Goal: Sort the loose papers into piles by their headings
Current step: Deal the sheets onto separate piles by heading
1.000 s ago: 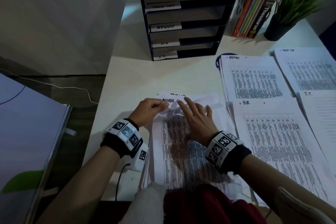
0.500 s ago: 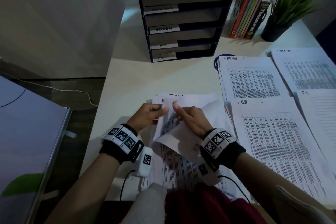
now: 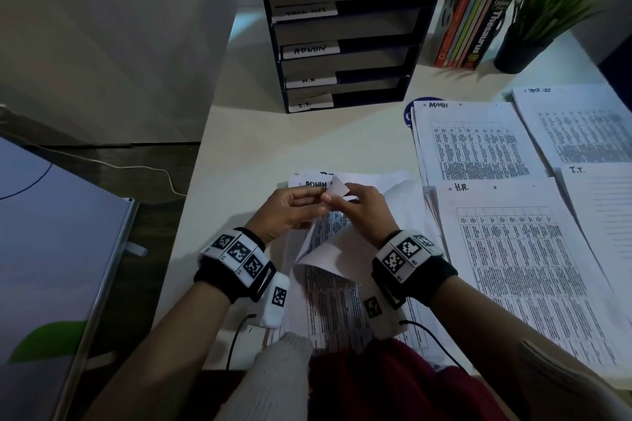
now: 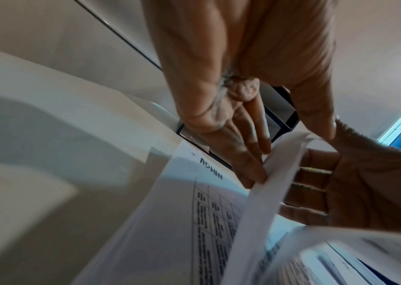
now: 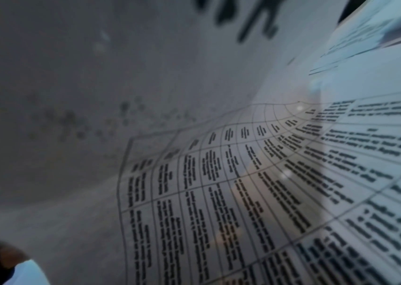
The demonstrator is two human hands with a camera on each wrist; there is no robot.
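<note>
A printed sheet (image 3: 328,249) is held raised and curled above the loose paper stack (image 3: 338,311) at the near edge of the white desk (image 3: 273,147). Its top corner is pinched by the left hand (image 3: 290,212) and the right hand (image 3: 366,212), fingers curled on the paper. An "ADMIN" heading (image 3: 316,184) is exposed beneath. Sorted piles headed ADMIN (image 3: 475,143) and H.R. (image 3: 519,263) are laid to the right.

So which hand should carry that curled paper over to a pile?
Probably the right hand. It already pinches the curled white printed sheet, and the sorted white paper piles lie on its side of the pale desk. The left hand would have to cross over.
</note>
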